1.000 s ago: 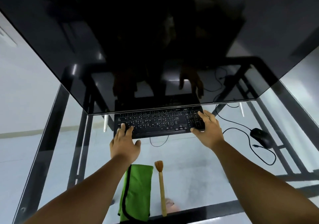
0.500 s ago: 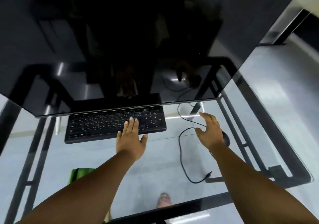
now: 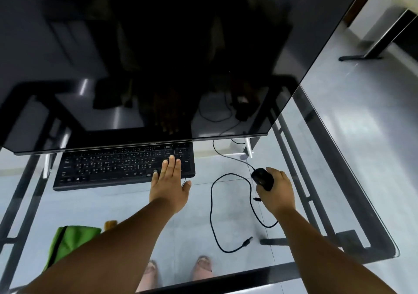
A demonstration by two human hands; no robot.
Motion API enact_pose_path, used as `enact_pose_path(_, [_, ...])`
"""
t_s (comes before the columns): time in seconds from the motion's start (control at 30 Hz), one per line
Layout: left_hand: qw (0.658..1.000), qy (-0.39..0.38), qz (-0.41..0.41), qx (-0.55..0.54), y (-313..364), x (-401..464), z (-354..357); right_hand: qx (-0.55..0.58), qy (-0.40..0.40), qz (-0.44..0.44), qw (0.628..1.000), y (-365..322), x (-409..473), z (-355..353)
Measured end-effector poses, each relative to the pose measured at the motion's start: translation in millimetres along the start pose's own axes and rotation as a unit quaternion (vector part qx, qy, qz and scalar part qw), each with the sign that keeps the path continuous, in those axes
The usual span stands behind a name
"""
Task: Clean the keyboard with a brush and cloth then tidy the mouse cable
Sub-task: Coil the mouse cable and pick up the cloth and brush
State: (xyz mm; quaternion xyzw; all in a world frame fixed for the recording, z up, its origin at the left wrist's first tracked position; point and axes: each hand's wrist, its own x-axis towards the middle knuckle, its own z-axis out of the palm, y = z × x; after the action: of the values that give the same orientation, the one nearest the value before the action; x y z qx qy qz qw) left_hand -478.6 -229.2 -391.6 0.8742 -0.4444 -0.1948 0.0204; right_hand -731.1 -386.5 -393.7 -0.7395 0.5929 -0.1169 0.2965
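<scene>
Keyboard (image 3: 117, 169): black, full-size, flat on the glass desk (image 3: 352, 180), its far edge tucked under the lower edge of the dark monitor (image 3: 158, 56). Key legends are white but too small to read; no brand can be made out.

Left hand (image 3: 169, 185): open and flat, fingers together and stretched out, lying on the keyboard's right end, palm over its near edge.

Mouse (image 3: 262, 179): black, to the right of the keyboard and apart from it, clasped in the right hand (image 3: 277, 191), whose fingers curl round its right side with the thumb at its near end.

Mouse cable (image 3: 212, 214): black, running in loose loops on the glass between the two hands; its plug (image 3: 248, 241) lies free near the desk's front edge.

Cloth (image 3: 67, 246): green, at the near left, partly hidden by the left forearm.

Brush (image 3: 110, 224): only a brown tip shows beside the cloth.
</scene>
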Motion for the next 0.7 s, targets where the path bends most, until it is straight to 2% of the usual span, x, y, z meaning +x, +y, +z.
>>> enact_pose_path(0.13, [1.000, 0.010, -0.013, -0.006, -7, 7, -2, 0.108, 0.023, 0.016, 0.994, -29, 15, 9])
enact_pose_path(0.23, [1.000, 0.010, -0.017, -0.012, -11, 11, -6, 0.134, 0.025, 0.024, 0.990, -53, 29, 20])
enact_pose_path(0.7, [1.000, -0.011, 0.004, 0.000, -39, 10, -9, 0.064, 0.058, 0.080, 0.993, -104, 56, 54])
